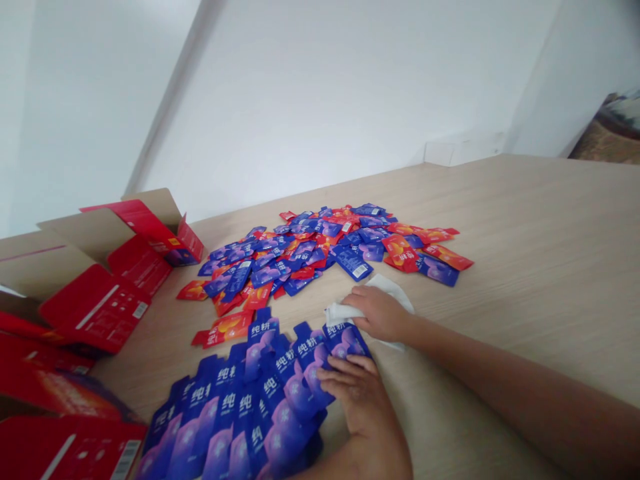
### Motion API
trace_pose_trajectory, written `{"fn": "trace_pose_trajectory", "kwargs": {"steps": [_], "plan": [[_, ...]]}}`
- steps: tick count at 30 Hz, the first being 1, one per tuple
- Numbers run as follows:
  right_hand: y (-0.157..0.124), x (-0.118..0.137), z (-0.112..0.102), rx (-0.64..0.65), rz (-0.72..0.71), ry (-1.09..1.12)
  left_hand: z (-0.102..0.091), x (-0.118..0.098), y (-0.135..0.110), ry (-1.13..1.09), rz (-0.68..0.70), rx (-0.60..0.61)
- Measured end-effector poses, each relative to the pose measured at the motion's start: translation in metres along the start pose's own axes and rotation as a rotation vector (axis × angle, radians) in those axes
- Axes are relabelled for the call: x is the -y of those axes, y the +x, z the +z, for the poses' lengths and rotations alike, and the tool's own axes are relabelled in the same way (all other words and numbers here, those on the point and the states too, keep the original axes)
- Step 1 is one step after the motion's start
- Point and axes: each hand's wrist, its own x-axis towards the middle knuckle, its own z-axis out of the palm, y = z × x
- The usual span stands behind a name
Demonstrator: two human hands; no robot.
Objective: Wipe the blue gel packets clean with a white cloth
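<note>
My left hand (353, 393) lies flat, fingers apart, on overlapping rows of blue-purple sachets (250, 407) printed with white Chinese characters. My right hand (380, 313) sits just above it on the table, closed over a crumpled white tissue (343, 313) whose edges show on both sides. Beyond both hands spreads a loose pile of blue and red sachets (300, 257). A few red-orange sachets (225, 331) lie near the top of the rows. What lies under each palm is hidden.
Opened red-and-kraft cardboard cartons (95, 307) fill the left side, overhanging the light wood table (515, 227). White walls rise behind the table, with a small white block (463, 148) at its back edge. A patterned brown object (607, 137) stands beyond the far right corner.
</note>
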Motion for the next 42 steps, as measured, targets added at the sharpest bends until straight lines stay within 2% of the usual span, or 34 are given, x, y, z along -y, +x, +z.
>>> {"fn": "trace_pose_trajectory", "kwargs": {"steps": [3, 7, 9, 13, 15, 19, 24, 29, 33, 35, 38, 42], "plan": [[-0.003, 0.007, -0.002, -0.04, -0.09, 0.061, 0.002, -0.002, 0.0, 0.048, -0.015, -0.015], [-0.004, 0.017, 0.0, 0.074, -0.214, 0.079, 0.006, -0.006, -0.001, 0.085, -0.027, -0.039], [-0.003, 0.016, 0.002, 0.094, -0.177, 0.051, 0.006, -0.006, -0.002, 0.057, -0.027, -0.025], [0.001, 0.006, 0.005, 0.069, -0.023, -0.023, 0.003, -0.004, -0.001, 0.005, -0.022, -0.037], [0.001, 0.003, 0.004, 0.04, 0.003, -0.029, 0.001, -0.002, 0.0, -0.015, -0.018, -0.047], [-0.002, 0.009, 0.0, -0.036, -0.085, 0.045, -0.003, 0.001, 0.002, -0.088, -0.021, -0.038], [-0.006, 0.017, 0.003, 0.078, -0.227, 0.115, -0.003, 0.001, 0.001, -0.071, -0.002, -0.014], [-0.002, 0.012, 0.007, 0.086, -0.157, 0.06, -0.004, 0.002, 0.001, 0.024, 0.009, -0.03], [0.002, 0.002, 0.004, 0.048, -0.026, -0.015, -0.003, 0.002, 0.002, 0.028, 0.011, -0.014], [0.001, 0.002, 0.001, 0.006, -0.006, -0.024, -0.002, 0.001, 0.002, 0.036, 0.005, -0.019], [-0.001, 0.008, -0.001, -0.033, -0.074, 0.015, 0.001, -0.001, 0.002, 0.053, 0.008, -0.02], [-0.004, 0.019, 0.003, 0.069, -0.192, 0.054, 0.002, -0.002, 0.001, 0.082, 0.018, 0.014]]}}
